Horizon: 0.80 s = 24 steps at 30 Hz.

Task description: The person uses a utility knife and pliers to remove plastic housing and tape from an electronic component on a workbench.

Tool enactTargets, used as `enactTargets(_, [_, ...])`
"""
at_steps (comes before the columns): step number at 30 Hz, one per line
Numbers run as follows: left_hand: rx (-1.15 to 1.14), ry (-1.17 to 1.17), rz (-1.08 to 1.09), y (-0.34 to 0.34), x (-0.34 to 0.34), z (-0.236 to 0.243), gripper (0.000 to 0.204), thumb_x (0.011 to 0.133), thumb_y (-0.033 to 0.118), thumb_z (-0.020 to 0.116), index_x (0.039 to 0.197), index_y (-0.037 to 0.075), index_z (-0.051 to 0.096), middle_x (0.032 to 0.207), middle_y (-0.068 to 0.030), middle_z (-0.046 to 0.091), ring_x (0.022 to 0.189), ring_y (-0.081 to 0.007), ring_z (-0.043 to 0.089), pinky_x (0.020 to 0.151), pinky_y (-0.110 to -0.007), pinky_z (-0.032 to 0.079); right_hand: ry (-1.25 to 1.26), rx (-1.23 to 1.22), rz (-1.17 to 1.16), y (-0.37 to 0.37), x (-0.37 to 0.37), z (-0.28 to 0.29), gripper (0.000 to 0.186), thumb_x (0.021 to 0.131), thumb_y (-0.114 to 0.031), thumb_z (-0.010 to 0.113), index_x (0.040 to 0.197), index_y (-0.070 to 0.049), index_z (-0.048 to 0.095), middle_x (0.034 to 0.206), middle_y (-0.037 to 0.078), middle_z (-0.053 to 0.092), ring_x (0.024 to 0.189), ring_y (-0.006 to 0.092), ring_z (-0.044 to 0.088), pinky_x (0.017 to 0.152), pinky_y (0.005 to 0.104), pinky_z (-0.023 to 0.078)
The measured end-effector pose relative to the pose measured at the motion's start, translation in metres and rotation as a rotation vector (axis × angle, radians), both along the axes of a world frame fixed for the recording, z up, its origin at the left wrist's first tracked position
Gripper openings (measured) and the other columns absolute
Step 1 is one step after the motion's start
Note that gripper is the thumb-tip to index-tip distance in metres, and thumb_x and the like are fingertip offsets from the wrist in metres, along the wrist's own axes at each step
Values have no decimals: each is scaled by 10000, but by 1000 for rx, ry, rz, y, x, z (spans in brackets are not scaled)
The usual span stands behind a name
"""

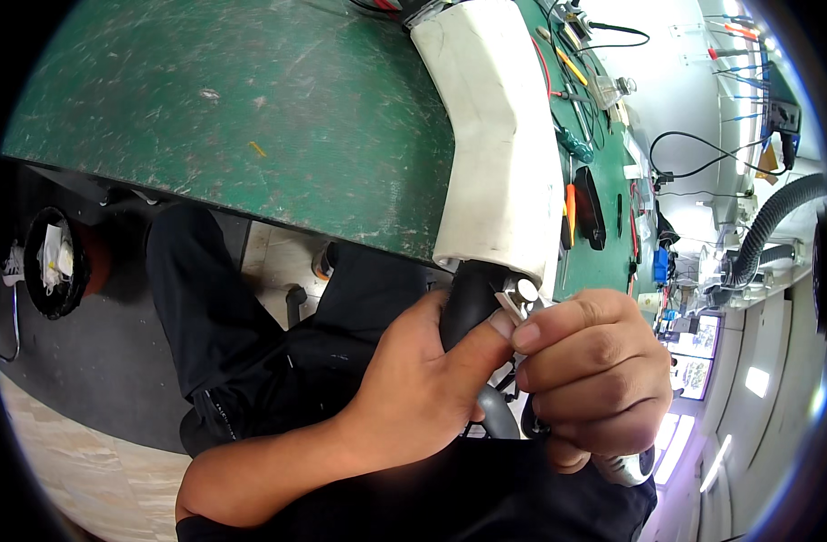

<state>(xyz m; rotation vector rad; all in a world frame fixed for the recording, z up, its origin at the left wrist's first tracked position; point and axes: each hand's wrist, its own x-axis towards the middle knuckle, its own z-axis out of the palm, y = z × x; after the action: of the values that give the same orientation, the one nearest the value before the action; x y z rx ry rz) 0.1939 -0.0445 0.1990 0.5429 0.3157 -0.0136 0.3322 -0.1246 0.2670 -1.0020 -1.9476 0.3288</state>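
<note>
**Grip trouble at the bench edge**

Head view: fingers of both hands meet on a small silvery metal fitting (520,294) at the near end of a long white housing (495,135). The housing lies along the green workbench (233,117) and overhangs its near edge, so the fitting sits in the air over the person's lap. The left hand (422,388) wraps a black tube (468,303) that comes out of the housing, its thumb pressed up beside the fitting. The right hand (599,375) is curled tight, forefinger and thumb pinching the fitting from the right; whether anything more is clasped in its palm cannot be told, though a shiny rounded piece (626,468) shows below it.

The likely mishap is a slip: the fitting is tiny and held only by fingertips, and nothing lies under it but dark trousers and floor, so it could drop and roll out of sight. A hard pull might also drag the overhanging housing off the bench.

Room is lopsided. Left of the housing the benchtop is wide and scuffed. To the right a strip is crowded with screwdrivers (572,149), cables and a flat black object (590,208), just beside the hands; a ribbed grey hose (775,221) hangs further right. Below left stands a black bin (56,262).
</note>
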Motion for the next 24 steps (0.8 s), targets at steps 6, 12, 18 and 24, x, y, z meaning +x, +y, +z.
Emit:
enactTargets(6, [22,-14,-4,2,0,0,482,955,463,574,986,-14,512,640,-20,489,518,-97,494,503,-273,503,-73,-130,14,0,6,12,214,844,-106,712,739,-51,533,709,69,615,682,240,648,746,444,593])
enactTargets(12, [16,12,-23,3,2,2,465,950,447,579,991,-13,521,625,-12,476,514,-96,495,504,-273,508,-91,-135,55,-3,14,14,243,870,-150,723,752,-88,520,721,42,624,701,217,657,753,421,597])
enactTargets(18, [30,17,-8,3,2,4,439,955,427,574,997,-7,529,617,-12,469,505,-94,480,503,-276,509,-35,-98,-37,-8,8,7,256,866,-171,724,750,-100,507,719,32,619,699,200,651,759,418,590])
enactTargets(24, [38,21,-20,3,1,0,417,963,404,578,1020,-8,541,676,-12,504,520,-83,493,487,-259,492,-2,-28,-143,-17,1,-3,240,873,-180,703,775,-112,495,702,15,603,669,187,636,763,421,575])
